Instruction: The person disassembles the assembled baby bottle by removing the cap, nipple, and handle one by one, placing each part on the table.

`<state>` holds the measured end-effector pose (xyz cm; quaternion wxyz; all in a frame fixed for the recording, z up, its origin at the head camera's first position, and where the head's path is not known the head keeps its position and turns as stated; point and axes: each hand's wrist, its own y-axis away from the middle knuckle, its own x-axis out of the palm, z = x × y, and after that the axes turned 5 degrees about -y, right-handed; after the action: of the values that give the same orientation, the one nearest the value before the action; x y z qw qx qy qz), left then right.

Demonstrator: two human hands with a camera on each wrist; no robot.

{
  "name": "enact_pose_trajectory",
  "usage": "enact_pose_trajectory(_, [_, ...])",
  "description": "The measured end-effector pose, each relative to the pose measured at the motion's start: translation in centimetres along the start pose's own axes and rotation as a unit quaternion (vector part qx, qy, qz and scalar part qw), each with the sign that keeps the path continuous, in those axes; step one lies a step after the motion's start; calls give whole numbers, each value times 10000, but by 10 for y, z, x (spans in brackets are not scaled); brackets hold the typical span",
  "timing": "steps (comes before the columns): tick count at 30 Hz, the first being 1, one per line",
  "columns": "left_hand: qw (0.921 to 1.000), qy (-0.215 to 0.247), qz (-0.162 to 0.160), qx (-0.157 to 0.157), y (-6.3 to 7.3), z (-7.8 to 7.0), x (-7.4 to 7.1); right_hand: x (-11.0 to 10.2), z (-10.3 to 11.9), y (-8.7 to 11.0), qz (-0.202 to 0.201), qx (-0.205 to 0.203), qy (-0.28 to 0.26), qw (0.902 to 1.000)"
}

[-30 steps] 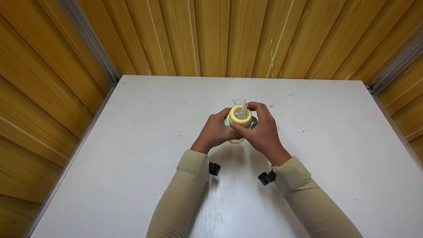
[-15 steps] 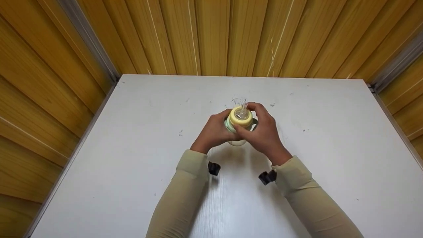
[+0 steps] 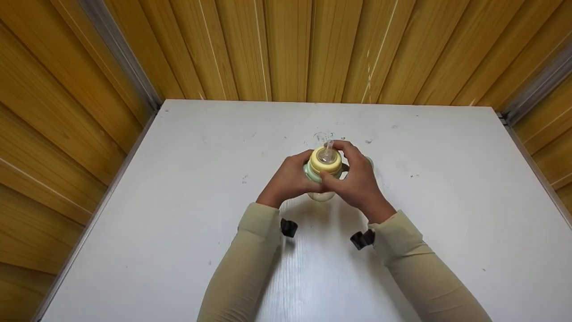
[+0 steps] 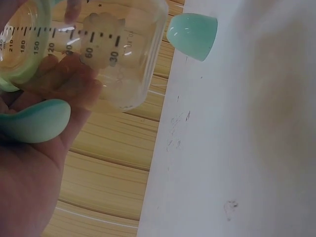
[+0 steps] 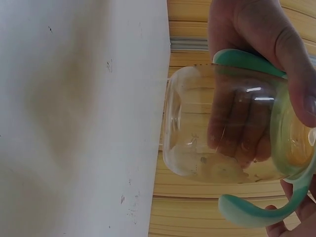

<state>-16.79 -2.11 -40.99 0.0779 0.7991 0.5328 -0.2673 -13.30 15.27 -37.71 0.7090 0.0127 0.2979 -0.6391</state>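
A baby bottle with a clear body, yellow collar and clear teat is held upright above the table. My left hand grips it round the side, its fingers showing behind the clear wall. With thumb and fingers, my right hand holds the yellow collar; the index fingertip is close to the teat. Green handles curve out from the neck, one handle by the left palm and the other handle near the right fingers. A teal cap stands on the table behind the right hand.
The white table carries small dark scuffs. Yellow wood-look panels rise behind its far edge and along both sides. A small black device sits at the left cuff, another device at the right.
Both hands and the bottle have come slightly nearer to me and lower in view. The cap's edge now shows beside the right hand. The right thumb has shifted a little along the collar.
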Motion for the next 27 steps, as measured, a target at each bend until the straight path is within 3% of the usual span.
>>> enact_pose_trajectory(8, [9999,-66,-109,-102,0,1,1,0,-2,0,22,-179,70,9998])
enact_pose_trajectory(19, [9983,-397,-360,-248,-1,0,2,9,-2,0,-874,-640,1021,9889])
enact_pose_trajectory(27, [9977,-495,-405,-239,-1,-1,3,10,-6,-1,-909,-682,1120,9872])
